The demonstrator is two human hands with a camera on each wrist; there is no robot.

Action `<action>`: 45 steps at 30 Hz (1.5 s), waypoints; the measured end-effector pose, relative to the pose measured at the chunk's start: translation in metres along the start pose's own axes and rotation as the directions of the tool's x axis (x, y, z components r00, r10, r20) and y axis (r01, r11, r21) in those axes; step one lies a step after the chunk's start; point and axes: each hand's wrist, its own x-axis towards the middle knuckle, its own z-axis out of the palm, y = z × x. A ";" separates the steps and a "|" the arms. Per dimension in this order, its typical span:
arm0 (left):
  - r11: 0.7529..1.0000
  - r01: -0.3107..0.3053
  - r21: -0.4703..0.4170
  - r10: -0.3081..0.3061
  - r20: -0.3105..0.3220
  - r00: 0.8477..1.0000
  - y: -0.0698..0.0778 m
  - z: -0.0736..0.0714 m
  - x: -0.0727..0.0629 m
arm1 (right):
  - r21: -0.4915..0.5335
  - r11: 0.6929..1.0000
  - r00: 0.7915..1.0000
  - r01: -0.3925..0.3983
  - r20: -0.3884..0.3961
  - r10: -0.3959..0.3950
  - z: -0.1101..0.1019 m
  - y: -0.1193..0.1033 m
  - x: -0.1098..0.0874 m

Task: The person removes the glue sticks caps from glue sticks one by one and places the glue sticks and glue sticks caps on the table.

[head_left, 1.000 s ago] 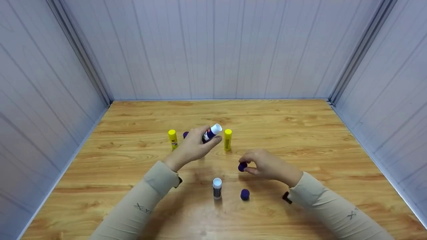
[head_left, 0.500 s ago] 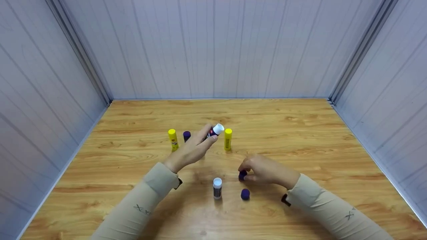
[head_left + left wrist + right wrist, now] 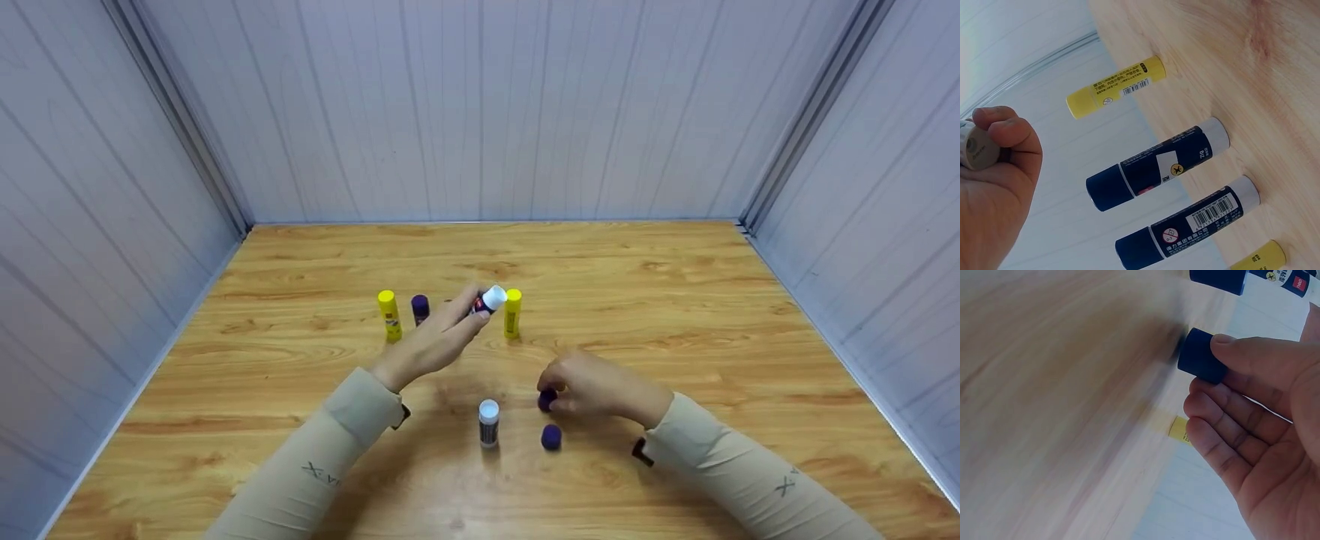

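My left hand [image 3: 439, 337] grips an uncapped navy glue stick [image 3: 487, 301], tilted with its white end up and to the right. In the left wrist view the glue stick's pale base [image 3: 981, 149] shows beside the curled fingers. My right hand [image 3: 600, 382] pinches a dark blue glue stick cap [image 3: 1202, 355] between thumb and fingers, low over the wooden table [image 3: 675, 300]. Just nearer the person, a second cap [image 3: 551, 437] stands on the table. Left of that cap, another uncapped glue stick [image 3: 489, 426] stands upright, white end up.
Behind the left hand stand a yellow glue stick [image 3: 389, 315] and a capped navy one [image 3: 421, 309]. The left wrist view shows another capped navy glue stick [image 3: 1185, 222]. Another yellow glue stick [image 3: 512, 315] stands right of the left hand. Pale panels [image 3: 480, 112] enclose the table's back and sides.
My right hand has come down and toward the person with the cap, close to the other cap. My left hand has shifted slightly right with its glue stick, uncovering more of the navy one behind.
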 end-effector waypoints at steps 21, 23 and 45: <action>0.999 -0.019 0.033 0.017 0.054 0.998 -0.004 0.000 0.001 | 0.027 0.999 1.000 -0.024 0.012 0.024 0.003 0.001 0.002; 0.998 -0.037 0.060 0.033 0.061 0.998 -0.006 0.000 0.002 | 0.028 0.999 1.000 -0.024 0.011 0.024 0.003 0.001 0.002; 0.989 0.013 0.148 -0.035 0.151 0.988 -0.017 0.002 0.003 | 0.029 0.998 0.998 -0.056 0.005 0.056 0.004 -0.001 0.003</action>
